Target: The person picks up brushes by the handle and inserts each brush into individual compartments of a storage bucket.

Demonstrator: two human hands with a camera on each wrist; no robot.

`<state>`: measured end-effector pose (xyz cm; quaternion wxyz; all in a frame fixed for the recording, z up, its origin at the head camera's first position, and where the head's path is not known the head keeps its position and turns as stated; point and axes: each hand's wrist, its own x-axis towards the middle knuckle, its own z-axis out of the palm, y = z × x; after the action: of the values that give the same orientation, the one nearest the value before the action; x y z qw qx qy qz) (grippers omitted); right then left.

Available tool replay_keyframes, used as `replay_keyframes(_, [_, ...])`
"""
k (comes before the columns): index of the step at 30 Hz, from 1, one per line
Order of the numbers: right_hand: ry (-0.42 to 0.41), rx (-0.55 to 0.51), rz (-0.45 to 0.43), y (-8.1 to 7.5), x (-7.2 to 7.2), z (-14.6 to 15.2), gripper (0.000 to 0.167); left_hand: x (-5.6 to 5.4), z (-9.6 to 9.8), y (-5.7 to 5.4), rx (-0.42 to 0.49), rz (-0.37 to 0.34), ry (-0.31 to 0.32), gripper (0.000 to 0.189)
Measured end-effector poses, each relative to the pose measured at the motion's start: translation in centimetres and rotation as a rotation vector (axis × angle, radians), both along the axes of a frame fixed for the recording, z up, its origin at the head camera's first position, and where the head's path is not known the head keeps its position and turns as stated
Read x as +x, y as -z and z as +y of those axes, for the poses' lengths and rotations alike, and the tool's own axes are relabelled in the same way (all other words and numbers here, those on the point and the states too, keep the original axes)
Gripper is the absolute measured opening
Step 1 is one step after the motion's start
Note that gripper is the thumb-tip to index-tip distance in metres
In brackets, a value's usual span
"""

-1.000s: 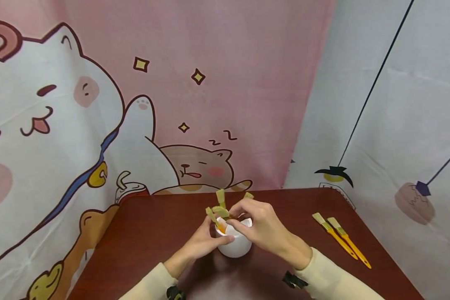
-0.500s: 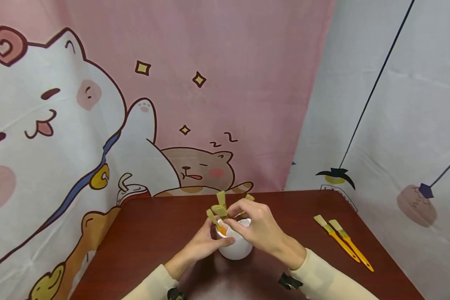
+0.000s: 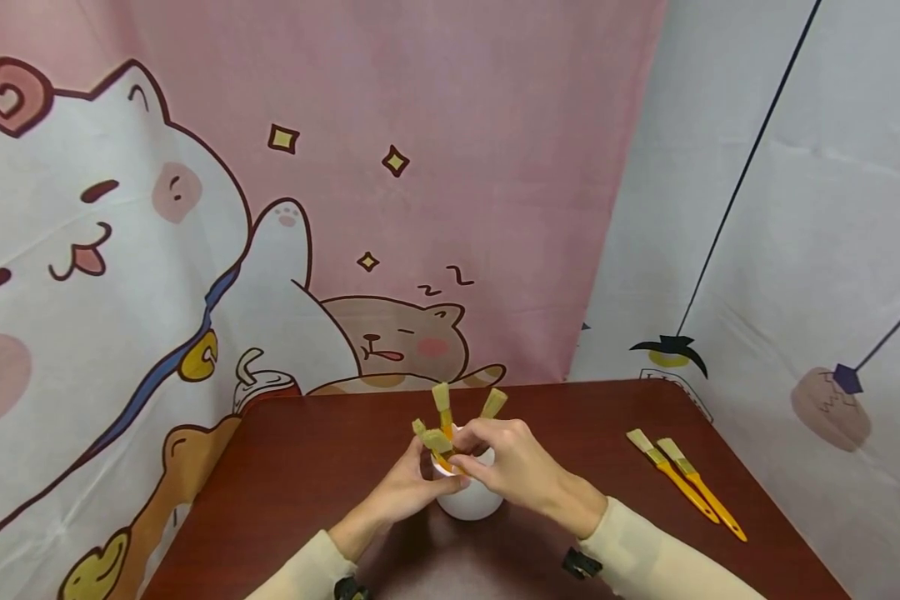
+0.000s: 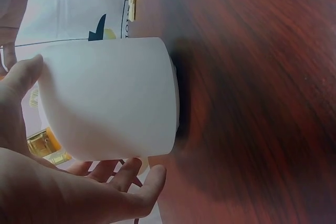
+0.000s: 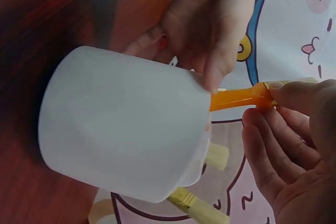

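A white rounded cup [image 3: 471, 503] stands on the table in the middle of the head view. My left hand [image 3: 399, 492] grips its left side, thumb at the rim and fingers around the wall, as the left wrist view also shows. With thumb and fingertips, my right hand [image 3: 528, 468] pinches a paintbrush [image 5: 233, 99] near its metal band, just above the rim. The brush points bristles up, its orange handle going down into the cup, where the lower end is hidden. Other paintbrushes lean in the cup, among them one at the back [image 3: 441, 398] and one at the right [image 3: 494, 403].
Two more paintbrushes with yellow handles, a left one [image 3: 675, 477] and a right one [image 3: 703, 492], lie side by side on the right of the dark red table [image 3: 307, 483]. A curtain [image 3: 495, 208] with cartoon cats hangs behind the table's far edge.
My right hand has moved slightly down and left with the pinched brush, which sits lower in the cup. The brush at the right shows more. My left hand stays on the cup.
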<state>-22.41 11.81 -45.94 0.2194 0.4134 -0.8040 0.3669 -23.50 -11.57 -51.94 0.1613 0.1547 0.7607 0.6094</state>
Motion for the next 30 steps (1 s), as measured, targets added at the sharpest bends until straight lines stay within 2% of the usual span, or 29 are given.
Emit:
replay_keyframes(11, [0.039,0.097,-0.008,1.4,-0.1,1.0,0.018,-0.1,0.0,0.0,-0.027,0.057,0.023,0.097])
replay_keyframes(19, [0.013,0.178,0.021,1.9,-0.1,1.5,0.015,-0.2,-0.3,0.0,-0.056,0.080,0.033,0.098])
replay_keyframes(25, [0.073,0.246,0.078,1.9,0.0,1.8,0.014,-0.4,-0.4,0.2,-0.064,0.092,0.025,0.095])
replay_keyframes(30, [0.102,0.258,0.061,1.8,0.3,2.4,0.016,-0.5,-0.4,0.2,-0.085,0.106,0.013,0.092])
